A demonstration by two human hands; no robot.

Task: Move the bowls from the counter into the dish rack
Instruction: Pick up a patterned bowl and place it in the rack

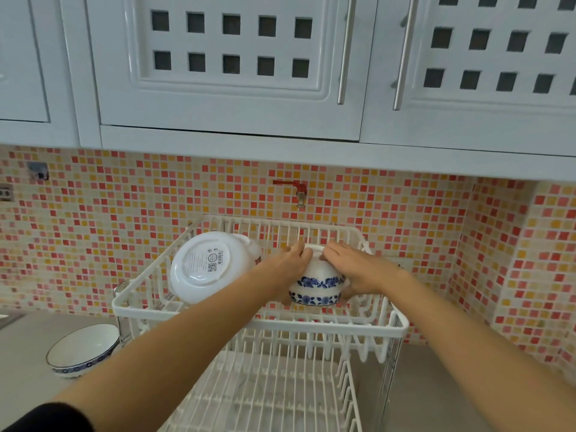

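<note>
A white two-tier dish rack (402, 325) stands on the counter against the tiled wall. In its upper tier a plain white bowl (205, 266) leans on its side, its base with a label facing me. To its right, both hands hold stacked white bowls with blue flower bands (316, 286), upside down, over the upper tier. My left hand (285, 260) grips the left side and my right hand (352, 266) covers the top and right side. Another blue-banded bowl (82, 349) sits upright on the counter, left of the rack.
The rack's lower tier (274, 391) holds nothing. White wall cupboards (230, 76) hang low overhead. A red tap (291, 187) sticks out of the mosaic wall behind the rack. The grey counter (21, 363) runs left, where a sink edge shows.
</note>
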